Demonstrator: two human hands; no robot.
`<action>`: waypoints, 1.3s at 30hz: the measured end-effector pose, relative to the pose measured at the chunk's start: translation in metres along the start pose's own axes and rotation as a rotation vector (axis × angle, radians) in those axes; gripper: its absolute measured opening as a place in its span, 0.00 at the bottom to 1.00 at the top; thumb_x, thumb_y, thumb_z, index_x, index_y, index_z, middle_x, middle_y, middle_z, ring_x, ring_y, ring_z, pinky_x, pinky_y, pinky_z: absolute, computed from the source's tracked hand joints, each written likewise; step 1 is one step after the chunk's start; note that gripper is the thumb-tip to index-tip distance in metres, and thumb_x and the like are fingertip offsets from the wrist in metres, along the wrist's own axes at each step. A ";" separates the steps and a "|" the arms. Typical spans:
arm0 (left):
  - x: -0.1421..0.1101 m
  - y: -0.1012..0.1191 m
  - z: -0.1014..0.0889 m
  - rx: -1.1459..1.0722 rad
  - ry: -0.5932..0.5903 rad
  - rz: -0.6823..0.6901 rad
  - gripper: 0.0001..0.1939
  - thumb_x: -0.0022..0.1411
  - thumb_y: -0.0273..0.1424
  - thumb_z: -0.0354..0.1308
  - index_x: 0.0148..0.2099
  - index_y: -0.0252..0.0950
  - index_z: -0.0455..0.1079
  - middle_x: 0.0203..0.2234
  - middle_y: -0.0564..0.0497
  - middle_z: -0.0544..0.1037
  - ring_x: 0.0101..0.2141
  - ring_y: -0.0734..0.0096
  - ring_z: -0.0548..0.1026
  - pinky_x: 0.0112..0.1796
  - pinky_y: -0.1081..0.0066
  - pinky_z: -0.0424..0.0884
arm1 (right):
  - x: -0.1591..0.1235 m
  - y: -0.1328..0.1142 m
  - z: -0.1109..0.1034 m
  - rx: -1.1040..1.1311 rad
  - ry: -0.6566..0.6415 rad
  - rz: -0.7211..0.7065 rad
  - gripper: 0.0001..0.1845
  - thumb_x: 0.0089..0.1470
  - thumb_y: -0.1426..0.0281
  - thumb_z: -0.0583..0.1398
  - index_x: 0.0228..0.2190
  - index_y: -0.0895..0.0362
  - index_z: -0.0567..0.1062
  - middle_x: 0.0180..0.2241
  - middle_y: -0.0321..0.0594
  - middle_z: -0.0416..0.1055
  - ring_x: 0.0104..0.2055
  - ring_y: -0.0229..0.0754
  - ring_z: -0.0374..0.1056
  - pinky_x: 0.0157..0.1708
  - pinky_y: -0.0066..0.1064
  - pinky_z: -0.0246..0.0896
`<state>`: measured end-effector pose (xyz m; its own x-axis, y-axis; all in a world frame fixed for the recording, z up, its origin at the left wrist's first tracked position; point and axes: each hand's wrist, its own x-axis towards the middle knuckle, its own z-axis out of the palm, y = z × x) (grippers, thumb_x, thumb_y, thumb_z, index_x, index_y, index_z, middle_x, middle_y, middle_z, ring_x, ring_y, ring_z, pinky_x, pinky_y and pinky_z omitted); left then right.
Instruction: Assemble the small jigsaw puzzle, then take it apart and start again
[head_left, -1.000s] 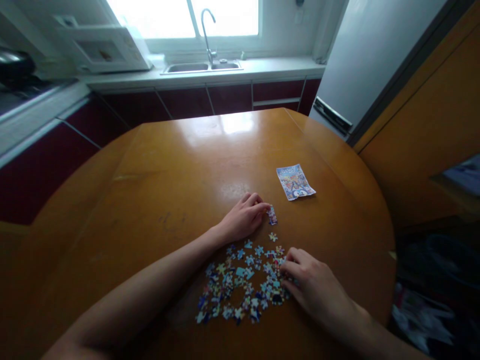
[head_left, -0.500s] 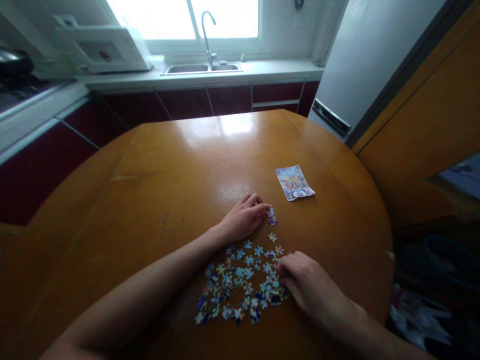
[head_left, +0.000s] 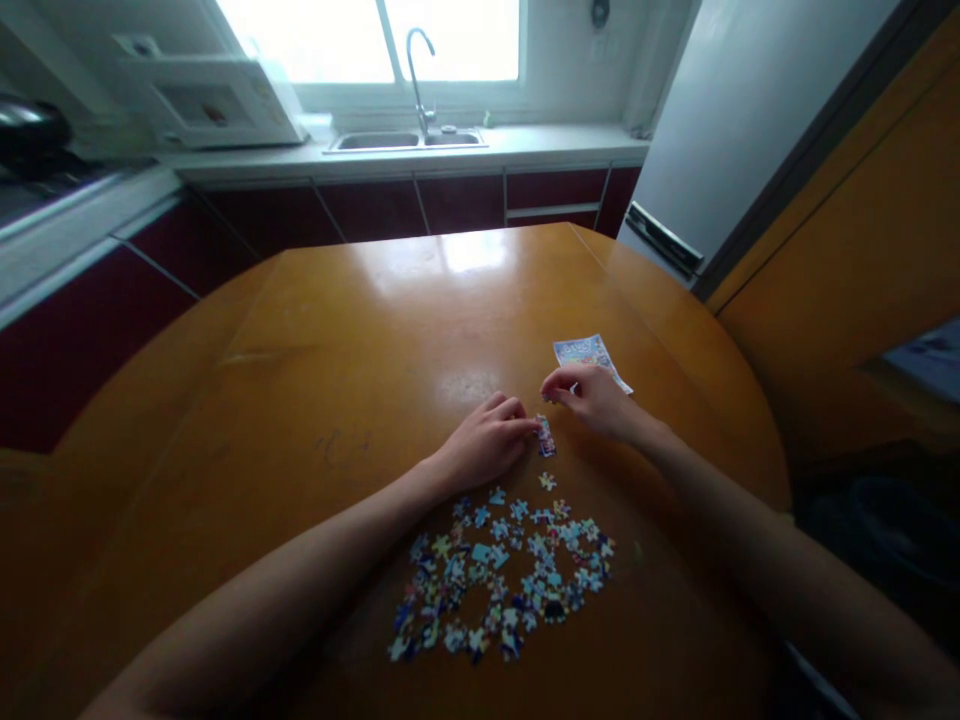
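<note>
My left hand [head_left: 491, 437] rests on the table, its fingers curled together and the fingertips holding the left edge of a small strip of joined puzzle pieces [head_left: 546, 438]. Just beyond that strip, my right hand [head_left: 589, 396] pinches a puzzle piece [head_left: 549, 398] between thumb and fingers. It hovers partly in front of a creased picture sheet [head_left: 581, 350], hiding its lower part. One loose puzzle piece [head_left: 547, 481] lies below the strip. Nearer to me, many loose puzzle pieces [head_left: 499, 555], mostly blue and pale, are spread in a patch between my forearms.
The wooden table [head_left: 337, 330] has a rounded edge. Behind it stands a counter with a sink [head_left: 375, 141], a tap [head_left: 414, 80] and a white microwave [head_left: 214, 105]. A tall fridge [head_left: 742, 130] is at the back right.
My right hand has gone from the right side of the loose pieces up beside the strip, now pinching a piece and covering part of the sheet. My left hand stays nearly still.
</note>
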<state>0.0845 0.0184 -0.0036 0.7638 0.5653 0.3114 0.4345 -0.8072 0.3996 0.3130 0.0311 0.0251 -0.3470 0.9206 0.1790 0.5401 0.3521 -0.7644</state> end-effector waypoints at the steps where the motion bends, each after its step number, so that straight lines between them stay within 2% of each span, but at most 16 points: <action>1: 0.000 0.000 0.000 0.000 -0.005 -0.001 0.17 0.65 0.22 0.54 0.52 0.41 0.76 0.38 0.47 0.73 0.41 0.62 0.67 0.47 0.61 0.71 | 0.006 0.004 0.003 -0.001 -0.047 0.006 0.07 0.55 0.75 0.61 0.32 0.58 0.80 0.30 0.40 0.79 0.32 0.40 0.71 0.33 0.31 0.63; 5: 0.000 -0.002 0.000 -0.003 -0.017 -0.009 0.18 0.64 0.22 0.54 0.52 0.41 0.76 0.38 0.47 0.73 0.42 0.62 0.67 0.47 0.61 0.71 | 0.018 0.013 0.010 -0.051 -0.164 0.014 0.06 0.52 0.78 0.62 0.31 0.59 0.81 0.29 0.40 0.79 0.31 0.39 0.71 0.33 0.29 0.63; 9: 0.000 -0.002 0.000 -0.002 -0.026 -0.022 0.18 0.63 0.22 0.54 0.51 0.41 0.77 0.38 0.47 0.74 0.41 0.62 0.68 0.46 0.61 0.71 | 0.021 0.011 0.007 -0.090 -0.259 0.000 0.09 0.53 0.80 0.61 0.29 0.58 0.81 0.29 0.38 0.79 0.31 0.38 0.71 0.33 0.28 0.62; 15: 0.001 -0.001 -0.001 -0.012 -0.015 -0.026 0.18 0.62 0.21 0.54 0.51 0.42 0.77 0.37 0.47 0.74 0.41 0.62 0.68 0.47 0.60 0.71 | 0.023 0.008 0.006 -0.106 -0.337 0.004 0.11 0.55 0.80 0.59 0.30 0.57 0.81 0.30 0.37 0.79 0.31 0.36 0.70 0.33 0.28 0.61; 27: 0.001 -0.003 0.002 -0.025 -0.002 -0.030 0.17 0.64 0.22 0.54 0.50 0.41 0.77 0.37 0.47 0.73 0.41 0.63 0.69 0.46 0.61 0.71 | 0.020 0.011 0.012 -0.253 -0.267 -0.085 0.08 0.55 0.78 0.61 0.30 0.57 0.79 0.31 0.38 0.73 0.32 0.36 0.66 0.33 0.27 0.57; 31: 0.001 -0.001 0.001 -0.019 -0.004 -0.036 0.17 0.64 0.23 0.54 0.50 0.41 0.77 0.37 0.47 0.73 0.42 0.62 0.69 0.47 0.60 0.71 | 0.019 0.011 0.013 -0.280 -0.254 -0.052 0.05 0.55 0.77 0.62 0.30 0.56 0.78 0.32 0.38 0.73 0.32 0.36 0.65 0.33 0.28 0.57; 36: 0.001 0.002 -0.003 0.014 -0.004 -0.014 0.18 0.63 0.22 0.55 0.51 0.41 0.76 0.50 0.48 0.75 0.47 0.60 0.67 0.53 0.58 0.69 | 0.019 0.006 0.015 -0.304 -0.205 0.026 0.04 0.54 0.76 0.64 0.29 0.56 0.77 0.27 0.37 0.73 0.29 0.37 0.64 0.29 0.28 0.54; 39: 0.002 0.002 -0.004 -0.006 -0.019 0.001 0.17 0.65 0.22 0.53 0.51 0.41 0.76 0.49 0.51 0.77 0.46 0.62 0.68 0.52 0.59 0.69 | 0.018 0.004 0.015 -0.269 -0.172 0.087 0.03 0.53 0.76 0.64 0.29 0.57 0.76 0.26 0.37 0.73 0.28 0.37 0.64 0.28 0.28 0.54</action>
<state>0.0851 0.0181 0.0014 0.7729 0.5614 0.2956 0.4310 -0.8065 0.4047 0.2977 0.0467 0.0164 -0.4025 0.9154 -0.0050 0.7486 0.3260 -0.5773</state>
